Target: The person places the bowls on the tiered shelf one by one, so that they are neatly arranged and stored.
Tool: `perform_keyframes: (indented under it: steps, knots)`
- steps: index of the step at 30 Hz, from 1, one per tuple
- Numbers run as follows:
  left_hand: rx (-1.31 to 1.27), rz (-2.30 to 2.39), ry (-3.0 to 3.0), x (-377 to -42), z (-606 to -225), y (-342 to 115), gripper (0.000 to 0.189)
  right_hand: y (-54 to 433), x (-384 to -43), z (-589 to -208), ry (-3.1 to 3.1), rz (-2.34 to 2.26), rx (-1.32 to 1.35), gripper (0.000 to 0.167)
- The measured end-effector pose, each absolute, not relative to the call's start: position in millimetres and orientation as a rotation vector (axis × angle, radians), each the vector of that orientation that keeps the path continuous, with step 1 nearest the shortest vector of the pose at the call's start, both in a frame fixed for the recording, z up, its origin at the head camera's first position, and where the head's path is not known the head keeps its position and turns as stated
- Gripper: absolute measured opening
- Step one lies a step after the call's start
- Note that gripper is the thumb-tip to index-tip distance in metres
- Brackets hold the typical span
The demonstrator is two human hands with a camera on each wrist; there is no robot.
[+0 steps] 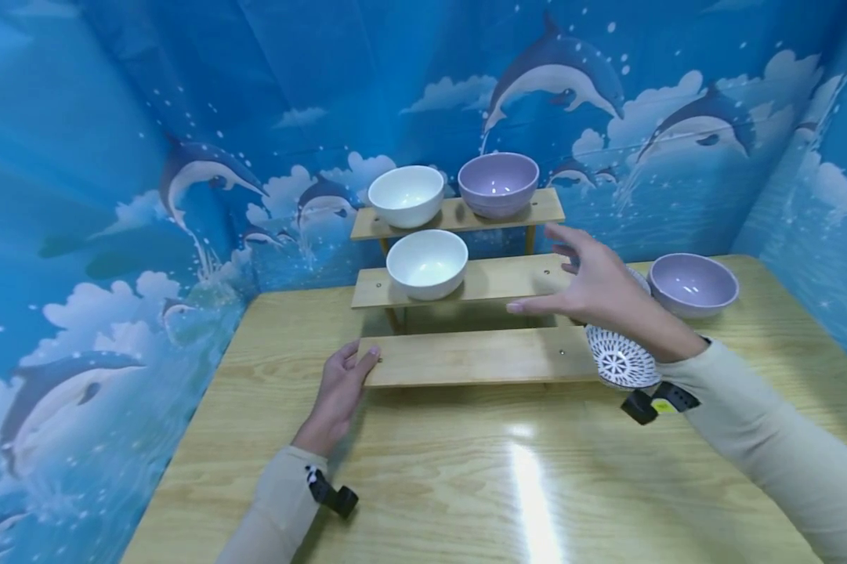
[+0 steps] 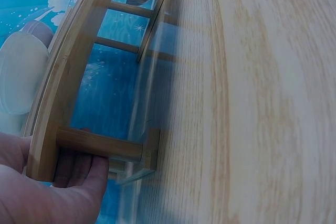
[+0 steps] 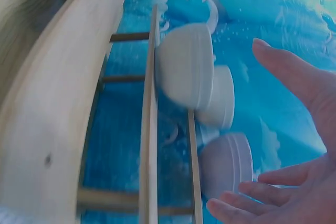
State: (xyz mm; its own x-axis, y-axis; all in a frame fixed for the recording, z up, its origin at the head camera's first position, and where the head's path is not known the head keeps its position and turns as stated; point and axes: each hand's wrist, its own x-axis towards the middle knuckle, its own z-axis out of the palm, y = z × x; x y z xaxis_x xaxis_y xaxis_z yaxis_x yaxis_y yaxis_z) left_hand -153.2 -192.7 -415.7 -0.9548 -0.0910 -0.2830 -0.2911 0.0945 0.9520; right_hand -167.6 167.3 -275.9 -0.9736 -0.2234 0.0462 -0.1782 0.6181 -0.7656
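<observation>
Right hand [image 1: 595, 286] spreads wide, empty; left hand [image 1: 340, 388] grips the rack [image 1: 475, 358] at 8 o'clock. Three bowls [image 1: 428, 270] appear placed; a loose purple bowl [image 1: 693, 288] and patterned bowl [image 1: 620, 360], near 3 o'clock, seem left.

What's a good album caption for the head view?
Left hand grips the wooden shelf holding white and purple bowls; right hand hovers empty.

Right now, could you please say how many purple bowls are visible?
2: one purple bowl on the top shelf, another purple bowl on the table; the right hand could hide more.
</observation>
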Motion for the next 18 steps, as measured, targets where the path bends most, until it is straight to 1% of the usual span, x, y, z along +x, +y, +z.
perform_keyframes:
  steps: [8, 18]
  knots:
    - [-0.381, 1.980, 2.211, -154, -416, -193, 0.077, 219, -140, -298, 2.822, -1.303, -0.251, 0.117]
    - [-0.390, 1.962, 2.217, -153, -414, -193, 0.076, 263, -123, -336, 2.857, -1.242, -0.177, 0.122]
